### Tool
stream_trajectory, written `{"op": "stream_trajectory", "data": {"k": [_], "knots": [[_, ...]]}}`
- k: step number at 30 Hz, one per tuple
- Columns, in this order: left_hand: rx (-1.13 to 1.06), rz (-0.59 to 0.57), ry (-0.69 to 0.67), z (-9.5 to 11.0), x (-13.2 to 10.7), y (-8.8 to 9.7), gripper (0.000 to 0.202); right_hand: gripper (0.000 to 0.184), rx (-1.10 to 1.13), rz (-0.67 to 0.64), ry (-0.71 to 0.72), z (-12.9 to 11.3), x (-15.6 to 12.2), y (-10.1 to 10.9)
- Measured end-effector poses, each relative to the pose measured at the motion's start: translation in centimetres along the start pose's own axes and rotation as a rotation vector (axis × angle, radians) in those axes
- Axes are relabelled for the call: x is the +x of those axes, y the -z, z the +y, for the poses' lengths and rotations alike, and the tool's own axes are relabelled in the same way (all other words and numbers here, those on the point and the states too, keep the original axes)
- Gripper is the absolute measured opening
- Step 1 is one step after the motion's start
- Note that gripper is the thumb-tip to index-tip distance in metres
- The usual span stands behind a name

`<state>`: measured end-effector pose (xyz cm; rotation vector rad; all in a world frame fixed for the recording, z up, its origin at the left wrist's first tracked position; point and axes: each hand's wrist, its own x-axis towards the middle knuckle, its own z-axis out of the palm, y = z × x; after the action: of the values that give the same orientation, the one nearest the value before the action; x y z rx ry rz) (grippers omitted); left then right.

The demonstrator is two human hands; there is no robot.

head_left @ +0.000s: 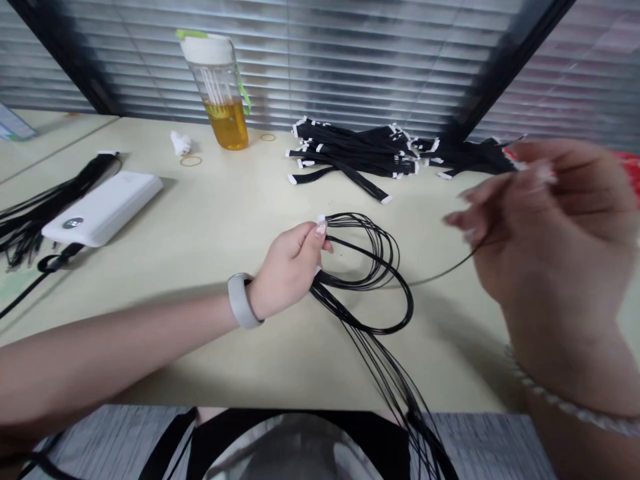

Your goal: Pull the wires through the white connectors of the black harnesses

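My left hand (pixel 295 263) is closed on a looped bundle of thin black wires (pixel 407 300) with white connectors at its end. Part of the bundle curls to the right over the table, while several loose strands hang past the front edge towards my lap. Up at the right, close to the camera, my right hand (pixel 555 227) pinches a single thin black wire (pixel 445 272), which runs back left to the bundle. The wire's end is hidden in the fingers, and this hand is slightly blurred.
Black cables with white connectors (pixel 355 150) lie piled at the back, with more cables (pixel 470 157) beside them. A bottle of yellow liquid (pixel 225 113) stands by the blinds. At left are a white power bank (pixel 105 207), black wires (pixel 75 183), crumpled tissue (pixel 181 143) and rubber bands (pixel 191 161).
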<state>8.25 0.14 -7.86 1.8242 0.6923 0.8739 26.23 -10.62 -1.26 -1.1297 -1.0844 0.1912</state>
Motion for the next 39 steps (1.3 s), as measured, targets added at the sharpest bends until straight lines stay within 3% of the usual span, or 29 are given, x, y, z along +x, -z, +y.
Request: {"op": "stream_trajectory", "data": {"k": [3,5,7,14,21,28,34,39], "knots": [[-0.022,-0.035,-0.022,-0.2,-0.1,0.0,0.044,0.024,-0.208,-0.244,-0.099,0.5,-1.4,-1.1],[-0.058,-0.050,-0.036,-0.2,-0.2,0.0,0.043,0.008,-0.445,-0.367,-0.071,0.8,-2.1,-1.6],[-0.091,-0.070,-0.054,-0.2,-0.2,0.0,0.044,0.009,-0.626,-0.424,0.009,1.0,-2.5,-1.8],[-0.145,-0.184,0.024,0.0,-0.4,0.1,0.047,0.007,-0.762,-0.427,0.227,1.3,-2.8,-2.3],[-0.185,-0.296,0.056,0.1,-0.4,0.2,0.048,0.011,-0.771,-0.461,0.297,1.0,-3.6,-2.8],[-0.182,-0.294,0.088,0.1,-0.5,0.1,0.049,0.010,-0.809,-0.449,0.349,1.2,-3.7,-2.7],[-0.184,-0.271,0.090,0.0,-0.5,0.2,0.050,0.011,-0.807,-0.523,0.406,1.2,-3.7,-2.4],[-0.189,-0.304,0.089,0.0,-0.4,0.3,0.049,0.012,-0.821,-0.515,0.372,1.4,-3.7,-2.5]]}}
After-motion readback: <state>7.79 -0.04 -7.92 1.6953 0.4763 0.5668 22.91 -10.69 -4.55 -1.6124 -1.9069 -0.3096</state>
